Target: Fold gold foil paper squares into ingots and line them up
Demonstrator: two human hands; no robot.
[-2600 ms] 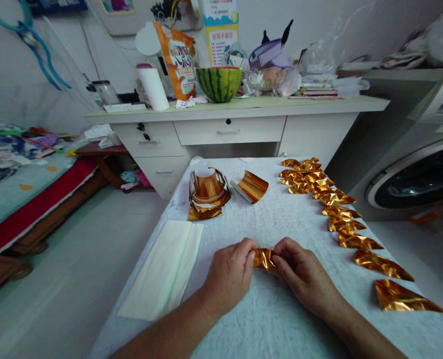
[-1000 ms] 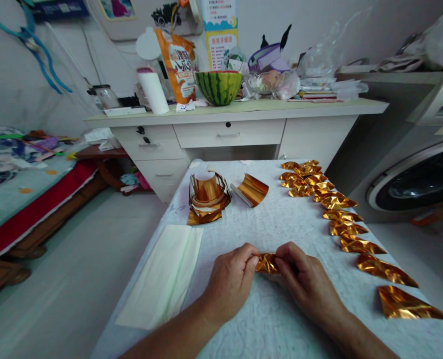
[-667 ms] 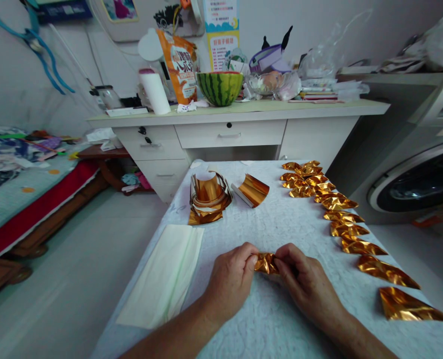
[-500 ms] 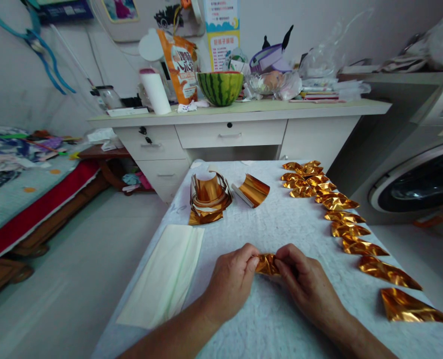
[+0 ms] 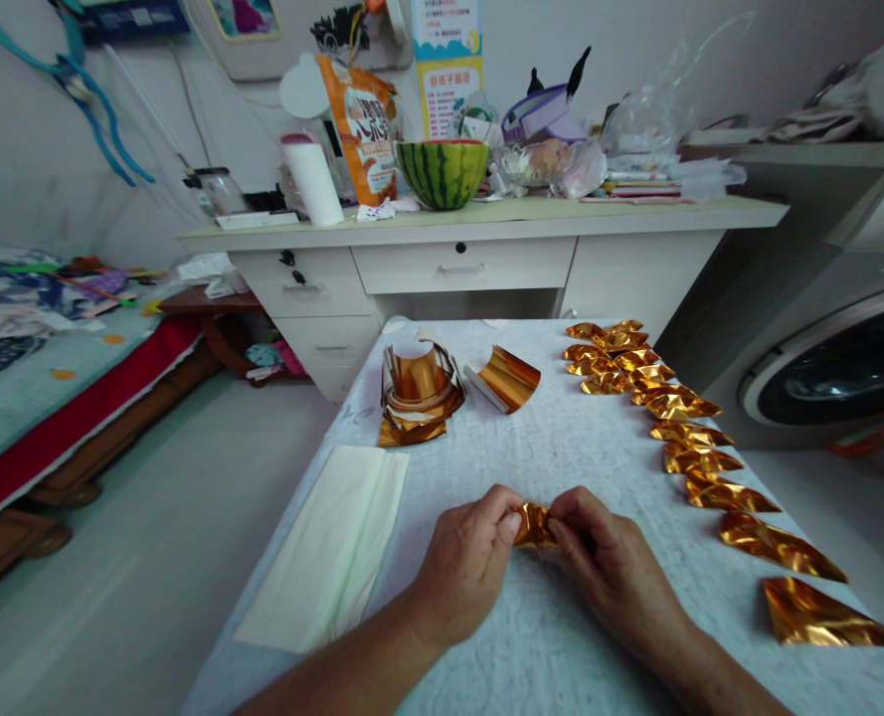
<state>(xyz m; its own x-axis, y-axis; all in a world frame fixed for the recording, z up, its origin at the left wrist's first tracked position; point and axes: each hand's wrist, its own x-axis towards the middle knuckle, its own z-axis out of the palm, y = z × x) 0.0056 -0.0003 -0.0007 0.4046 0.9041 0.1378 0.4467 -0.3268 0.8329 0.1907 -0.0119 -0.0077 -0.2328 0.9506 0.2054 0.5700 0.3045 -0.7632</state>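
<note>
A small piece of shiny gold foil paper is stretched between my hands, low over the cloth. My left hand pinches its left end between thumb and fingers. The right end is pinched by my right hand, whose fingertips partly hide it. Along the table's right side lie several folded gold foil pieces with pointed ends. Farther back stand a curled stack of gold foil sheets and, beside it, a separate curved gold sheet.
A pale folded paper lies left of my hands on the cloth-covered table. Behind is a white desk bearing a cut watermelon and an orange pouch. A washing machine stands at right, a bed at left.
The foil between my fingers looks slightly more creased and narrower. Both hands keep their pinch in nearly the same place; the whole view has shifted a little.
</note>
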